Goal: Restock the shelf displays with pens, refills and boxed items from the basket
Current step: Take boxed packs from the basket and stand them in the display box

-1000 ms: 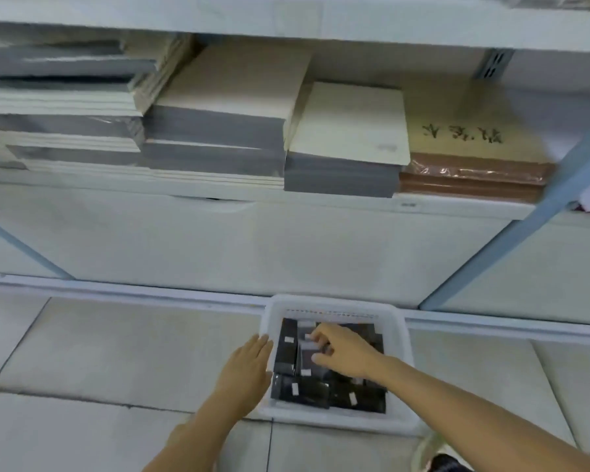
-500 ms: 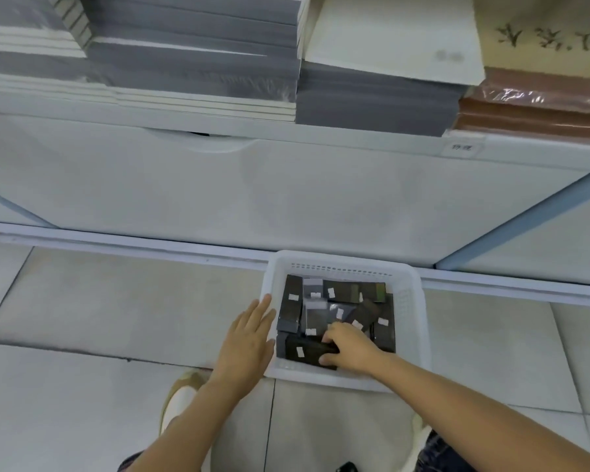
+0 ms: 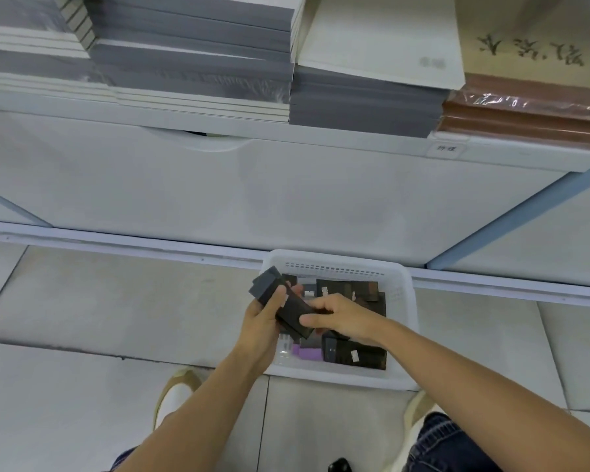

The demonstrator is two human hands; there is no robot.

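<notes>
Boxes (image 3: 293,311) are gripped by the left hand (image 3: 263,323) and pinched by the right hand (image 3: 343,318) over the basket (image 3: 401,284); judged light, stiff, best held across long sides.

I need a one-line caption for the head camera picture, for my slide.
Left hand and right hand hold dark boxes over the white basket on the floor.

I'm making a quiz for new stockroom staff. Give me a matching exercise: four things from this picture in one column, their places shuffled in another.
1 basket
2 dark box
3 purple pack
4 brown stack

A on the shelf, far right
B gripped by left hand and right hand
C on the floor
D inside the basket

Pairs: 1-C, 2-B, 3-D, 4-A
</notes>
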